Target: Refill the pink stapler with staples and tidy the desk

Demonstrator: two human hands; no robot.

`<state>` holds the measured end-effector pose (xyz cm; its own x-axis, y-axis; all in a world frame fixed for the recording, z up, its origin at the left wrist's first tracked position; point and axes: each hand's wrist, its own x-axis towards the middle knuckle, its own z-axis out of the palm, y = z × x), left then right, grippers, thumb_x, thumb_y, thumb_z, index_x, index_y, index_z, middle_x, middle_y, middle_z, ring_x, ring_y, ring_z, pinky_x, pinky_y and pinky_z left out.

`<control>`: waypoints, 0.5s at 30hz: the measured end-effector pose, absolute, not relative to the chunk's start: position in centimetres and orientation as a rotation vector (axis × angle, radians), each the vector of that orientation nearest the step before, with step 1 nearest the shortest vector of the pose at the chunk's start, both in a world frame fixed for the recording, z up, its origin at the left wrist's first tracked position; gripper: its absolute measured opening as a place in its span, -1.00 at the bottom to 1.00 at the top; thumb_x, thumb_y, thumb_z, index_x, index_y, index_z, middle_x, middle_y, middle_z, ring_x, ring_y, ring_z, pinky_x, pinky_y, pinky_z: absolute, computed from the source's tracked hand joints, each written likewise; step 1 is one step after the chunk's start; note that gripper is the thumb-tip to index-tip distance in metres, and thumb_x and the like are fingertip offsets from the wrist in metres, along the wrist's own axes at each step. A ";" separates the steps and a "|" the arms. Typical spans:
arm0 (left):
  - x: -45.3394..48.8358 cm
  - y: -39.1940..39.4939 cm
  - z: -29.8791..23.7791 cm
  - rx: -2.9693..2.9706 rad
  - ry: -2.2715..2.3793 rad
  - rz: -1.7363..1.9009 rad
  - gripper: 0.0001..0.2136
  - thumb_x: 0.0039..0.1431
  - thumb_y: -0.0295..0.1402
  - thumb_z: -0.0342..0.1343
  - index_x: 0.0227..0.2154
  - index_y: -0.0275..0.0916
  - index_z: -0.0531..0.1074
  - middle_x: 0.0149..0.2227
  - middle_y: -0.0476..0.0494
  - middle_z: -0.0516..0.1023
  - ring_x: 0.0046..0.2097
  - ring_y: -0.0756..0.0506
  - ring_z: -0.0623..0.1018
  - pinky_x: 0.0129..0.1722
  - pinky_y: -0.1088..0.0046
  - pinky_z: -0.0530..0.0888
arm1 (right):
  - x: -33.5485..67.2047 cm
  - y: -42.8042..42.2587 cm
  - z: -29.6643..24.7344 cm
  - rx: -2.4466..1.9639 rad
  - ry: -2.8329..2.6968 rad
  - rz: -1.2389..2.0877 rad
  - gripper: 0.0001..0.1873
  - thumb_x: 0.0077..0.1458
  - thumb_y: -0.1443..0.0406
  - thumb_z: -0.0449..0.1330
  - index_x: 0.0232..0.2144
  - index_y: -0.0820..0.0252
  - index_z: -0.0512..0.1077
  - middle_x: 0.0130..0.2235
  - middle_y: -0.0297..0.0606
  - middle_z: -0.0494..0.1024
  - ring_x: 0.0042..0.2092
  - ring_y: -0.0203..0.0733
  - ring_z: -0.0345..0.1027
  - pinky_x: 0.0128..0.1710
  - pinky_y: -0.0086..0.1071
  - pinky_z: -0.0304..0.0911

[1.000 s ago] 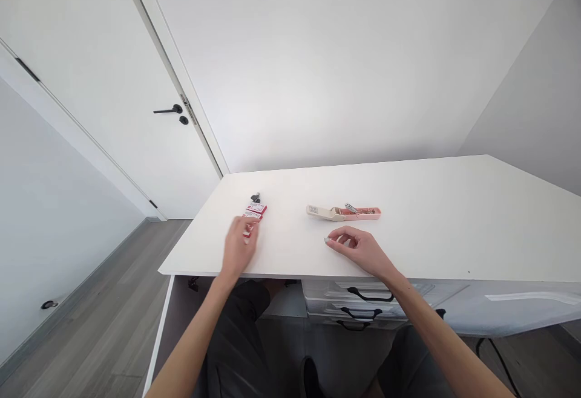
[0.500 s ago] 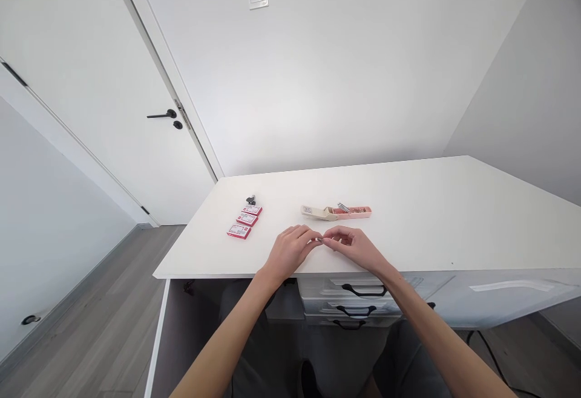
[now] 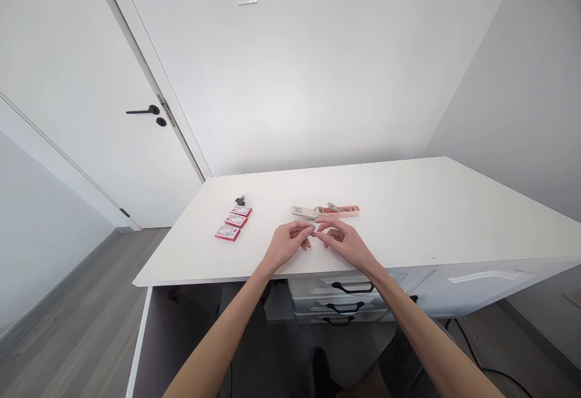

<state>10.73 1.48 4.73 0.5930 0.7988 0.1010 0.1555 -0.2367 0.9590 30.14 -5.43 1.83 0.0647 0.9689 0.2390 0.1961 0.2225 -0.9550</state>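
Observation:
My left hand [image 3: 287, 244] and my right hand [image 3: 344, 242] meet fingertip to fingertip above the white desk [image 3: 408, 216], both pinching a tiny pale thing [image 3: 315, 229] that I cannot make out. Just behind the fingers lies an opened stapler [image 3: 324, 210], beige at its left end and pink at its right, with metal showing in its tray. Three small red boxes [image 3: 233, 223] lie in a row further left, with a black binder clip [image 3: 239, 200] at their far end.
The desk stands in a corner against white walls, and a white door with a black handle [image 3: 146, 110] is to the left. Translucent drawers with black handles [image 3: 349, 301] sit under the desk's front edge. The floor is grey wood.
My left hand left the red boxes and swung right to meet my right hand. Both hands then rose slightly toward the stapler, pinching the tiny thing together. The view drifted right.

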 end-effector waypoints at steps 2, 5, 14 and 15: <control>10.6 1.9 4.9 1.774 0.753 0.681 -0.57 0.28 0.04 0.20 -0.04 -0.22 0.58 -0.24 -0.16 0.71 -0.35 -0.07 0.62 -0.15 0.28 0.60 | 30.2 -5.5 2.0 -1.211 -1.403 0.875 -0.46 0.21 -0.10 0.29 0.10 0.06 0.53 -0.12 -0.22 0.63 -0.35 -0.21 0.46 -0.27 -0.26 0.41; 10.4 2.7 5.1 1.807 0.715 0.603 -0.50 0.27 0.03 0.21 0.11 -0.20 0.47 -0.26 -0.12 0.71 -0.29 -0.09 0.63 -0.07 0.25 0.57 | 30.2 -5.6 2.3 -1.242 -1.434 0.870 -0.54 0.25 -0.07 0.27 0.03 0.04 0.59 -0.14 -0.24 0.67 -0.34 -0.20 0.47 -0.29 -0.28 0.37; 9.8 4.2 5.6 1.904 0.761 0.476 -0.53 0.33 0.07 0.13 0.10 -0.17 0.41 -0.31 -0.09 0.69 -0.38 -0.09 0.59 -0.22 0.33 0.53 | 30.0 -5.5 2.4 -1.329 -1.466 0.874 -0.66 0.27 0.00 0.26 -0.11 0.06 0.64 -0.28 -0.29 0.69 -0.34 -0.16 0.50 -0.26 -0.28 0.38; 9.6 4.4 5.6 1.972 0.840 0.544 -0.57 0.36 0.06 0.09 0.05 -0.16 0.44 -0.35 -0.06 0.67 -0.42 -0.07 0.56 -0.25 0.34 0.52 | 29.9 -5.5 2.3 -1.338 -1.457 0.868 -0.66 0.27 0.00 0.26 -0.11 0.06 0.65 -0.29 -0.28 0.69 -0.34 -0.16 0.51 -0.26 -0.28 0.38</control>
<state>9.60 4.43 5.56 0.6728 0.7385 0.0455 0.3443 -0.3669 0.8642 29.94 -5.46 2.28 0.0412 0.9840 0.1734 0.3164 0.1518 -0.9364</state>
